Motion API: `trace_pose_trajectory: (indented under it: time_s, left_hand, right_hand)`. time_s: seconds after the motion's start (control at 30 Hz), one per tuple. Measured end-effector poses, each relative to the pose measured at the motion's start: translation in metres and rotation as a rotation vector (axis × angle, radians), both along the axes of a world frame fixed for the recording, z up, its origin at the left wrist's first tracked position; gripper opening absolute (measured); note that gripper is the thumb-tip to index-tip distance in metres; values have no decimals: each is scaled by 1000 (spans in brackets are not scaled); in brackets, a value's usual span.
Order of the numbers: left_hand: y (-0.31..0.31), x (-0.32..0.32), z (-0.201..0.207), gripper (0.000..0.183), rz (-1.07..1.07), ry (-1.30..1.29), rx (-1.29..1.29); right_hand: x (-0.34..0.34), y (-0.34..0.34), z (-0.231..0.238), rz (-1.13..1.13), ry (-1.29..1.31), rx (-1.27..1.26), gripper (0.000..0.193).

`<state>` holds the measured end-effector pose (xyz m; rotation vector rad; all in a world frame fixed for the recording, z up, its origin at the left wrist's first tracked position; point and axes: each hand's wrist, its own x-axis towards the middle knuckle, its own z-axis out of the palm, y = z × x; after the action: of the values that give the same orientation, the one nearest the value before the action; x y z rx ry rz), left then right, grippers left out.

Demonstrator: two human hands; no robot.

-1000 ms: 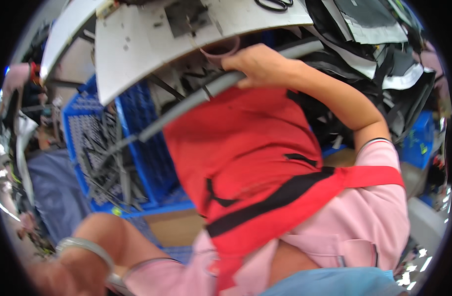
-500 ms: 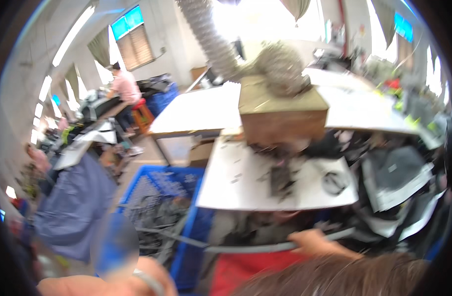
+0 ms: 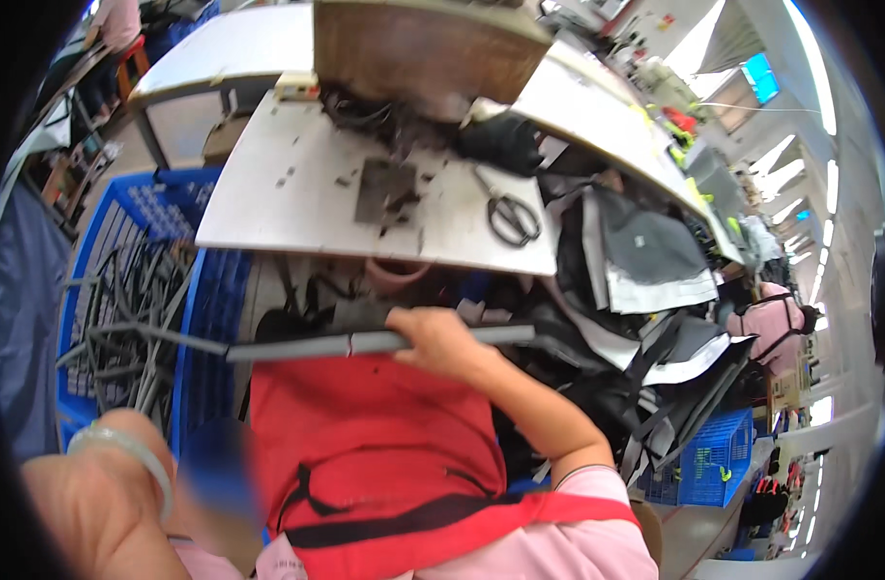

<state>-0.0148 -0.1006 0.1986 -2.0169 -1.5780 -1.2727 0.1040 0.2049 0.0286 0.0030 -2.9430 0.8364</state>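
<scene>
Right hand [image 3: 440,338] has its fingers wrapped round a long grey strip [image 3: 365,342], held level just under the front edge of the counter [image 3: 297,193] and above the red apron [image 3: 365,435]. Gripped near the strip's middle, probably so neither end droops. Its left end points at the blue crate [image 3: 205,319], which is packed with similar grey strips, so supply sits within reach.

Left hand [image 3: 94,503] is low at the left, wrist bangle showing; fingers out of view, can't tell their state.

Scissors [image 3: 512,215] lie flat on the counter, just above the right hand, handy for cutting.
</scene>
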Motion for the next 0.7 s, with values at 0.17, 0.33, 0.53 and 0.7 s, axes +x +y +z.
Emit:
trace_pose_trajectory:
  time_s: [0.17, 0.33, 0.53, 0.7]
  left_hand:
    - [-3, -5, -10, 44, -12, -21, -11]
    - [-11, 2, -6, 44, 2, -25, -40]
    - [-16, 1, -2, 45, -2, -48, -77]
    - [-12, -1, 8, 45, -31, -54, -113]
  right_hand:
    - [12, -8, -7, -66, -96, 16, 38]
    - [12, -11, -14, -5, -157, 53, 35]
    - [50, -27, -13, 263, -125, -158, 56]
    - [90, -40, 150, -253, 1058, -171, 36]
